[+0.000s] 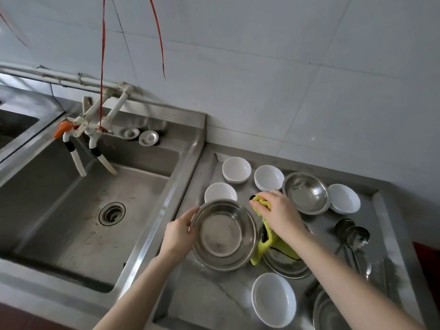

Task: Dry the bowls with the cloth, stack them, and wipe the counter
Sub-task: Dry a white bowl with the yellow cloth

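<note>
Two hands work over a steel tabletop (214,303) beside a deep sink (78,210). Taking the large steel bowl (223,235) as the landmark: the left hand (179,231) clamps its left rim, fingers curled over the edge, and the bowl is tipped up toward the camera. Just right of that bowl, the right hand (277,211) is closed on a yellow-green cloth (264,236), which hangs down to another steel dish (288,263) lying flat under the forearm. Behind the large bowl, touching its far rim in the view, sits a small white bowl (220,192); further back stand two more white bowls (236,169) (268,177). To the back right rests a second steel bowl (306,192), with a white bowl (344,198) just beside it. In front and to the right of the large bowl lies a white bowl (273,300) near the tabletop's front edge. Well to the right, ladles (354,236) lie on the steel.
</note>
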`<state>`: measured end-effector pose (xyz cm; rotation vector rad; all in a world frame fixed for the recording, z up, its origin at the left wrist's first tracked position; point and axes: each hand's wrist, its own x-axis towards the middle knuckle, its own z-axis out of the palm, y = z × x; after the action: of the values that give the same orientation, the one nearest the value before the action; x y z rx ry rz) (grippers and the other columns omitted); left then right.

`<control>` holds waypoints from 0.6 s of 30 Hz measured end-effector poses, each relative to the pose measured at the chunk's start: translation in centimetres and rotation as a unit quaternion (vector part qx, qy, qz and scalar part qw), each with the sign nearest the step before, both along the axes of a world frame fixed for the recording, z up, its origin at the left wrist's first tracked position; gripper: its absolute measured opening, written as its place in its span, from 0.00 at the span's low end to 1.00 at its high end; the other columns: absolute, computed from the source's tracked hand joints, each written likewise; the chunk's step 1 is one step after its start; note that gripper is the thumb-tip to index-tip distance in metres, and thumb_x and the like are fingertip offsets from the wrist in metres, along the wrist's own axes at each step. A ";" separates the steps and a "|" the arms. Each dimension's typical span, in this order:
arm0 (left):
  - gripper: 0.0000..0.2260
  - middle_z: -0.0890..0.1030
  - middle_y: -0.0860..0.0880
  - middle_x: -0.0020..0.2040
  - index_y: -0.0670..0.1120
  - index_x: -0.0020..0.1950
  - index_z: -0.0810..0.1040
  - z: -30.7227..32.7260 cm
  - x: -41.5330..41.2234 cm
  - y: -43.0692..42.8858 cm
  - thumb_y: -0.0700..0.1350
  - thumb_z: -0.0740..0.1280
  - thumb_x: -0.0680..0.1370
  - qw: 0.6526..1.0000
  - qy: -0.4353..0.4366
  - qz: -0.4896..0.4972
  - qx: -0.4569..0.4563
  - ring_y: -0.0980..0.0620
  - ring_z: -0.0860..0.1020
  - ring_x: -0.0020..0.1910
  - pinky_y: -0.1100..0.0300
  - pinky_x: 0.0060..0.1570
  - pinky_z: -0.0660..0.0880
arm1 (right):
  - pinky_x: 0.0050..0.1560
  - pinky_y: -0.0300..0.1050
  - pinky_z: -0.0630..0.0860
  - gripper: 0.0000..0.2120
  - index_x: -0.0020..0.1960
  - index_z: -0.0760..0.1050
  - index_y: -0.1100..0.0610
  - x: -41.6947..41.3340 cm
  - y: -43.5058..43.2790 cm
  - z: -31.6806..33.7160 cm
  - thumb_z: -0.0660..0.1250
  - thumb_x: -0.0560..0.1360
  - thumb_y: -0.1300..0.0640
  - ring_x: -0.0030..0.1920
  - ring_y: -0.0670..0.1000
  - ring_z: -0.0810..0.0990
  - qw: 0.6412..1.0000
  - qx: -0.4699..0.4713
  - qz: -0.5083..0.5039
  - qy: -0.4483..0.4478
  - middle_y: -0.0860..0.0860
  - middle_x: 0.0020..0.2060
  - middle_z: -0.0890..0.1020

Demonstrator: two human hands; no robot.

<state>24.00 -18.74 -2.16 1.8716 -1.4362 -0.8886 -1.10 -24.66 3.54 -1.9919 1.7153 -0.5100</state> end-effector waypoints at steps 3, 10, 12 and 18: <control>0.13 0.80 0.60 0.33 0.63 0.56 0.78 -1.5 0.3 -0.1 0.46 0.65 0.78 1.000 0.007 -0.004 0.030 0.49 0.81 0.37 0.49 0.39 0.81 | 0.50 0.50 0.75 0.18 0.58 0.77 0.52 -0.1 -0.1 -0.2 0.62 0.76 0.42 0.48 0.52 0.77 1.000 -0.006 0.008 0.015 0.48 0.51 0.72; 0.15 0.85 0.50 0.46 0.60 0.62 0.79 -5.4 0.9 -0.8 0.48 0.64 0.77 0.993 -0.025 -0.018 0.110 0.44 0.82 0.44 0.55 0.42 0.79 | 0.52 0.52 0.76 0.20 0.66 0.72 0.48 -0.3 -0.7 -1.0 0.63 0.75 0.47 0.47 0.55 0.76 0.996 0.027 0.023 0.083 0.49 0.53 0.65; 0.15 0.85 0.49 0.49 0.59 0.63 0.79 -6.4 1.1 -0.9 0.48 0.64 0.77 0.991 -0.034 -0.025 0.128 0.45 0.82 0.47 0.58 0.43 0.78 | 0.52 0.52 0.75 0.21 0.67 0.72 0.48 -0.3 -0.7 -1.3 0.64 0.74 0.50 0.48 0.55 0.76 0.996 0.028 0.025 0.087 0.49 0.53 0.64; 0.15 0.83 0.50 0.46 0.55 0.62 0.79 -8.3 1.6 -1.1 0.46 0.65 0.76 0.988 -0.040 -0.028 0.148 0.46 0.81 0.48 0.56 0.46 0.78 | 0.47 0.52 0.76 0.22 0.65 0.72 0.50 -0.4 -0.8 -2.6 0.67 0.72 0.55 0.48 0.55 0.77 0.998 0.013 0.013 0.059 0.49 0.52 0.68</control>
<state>25.63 -19.89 -10.46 2.1127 -1.4767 -1.1175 -1.50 -25.51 0.94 -2.0593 1.7533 -0.3651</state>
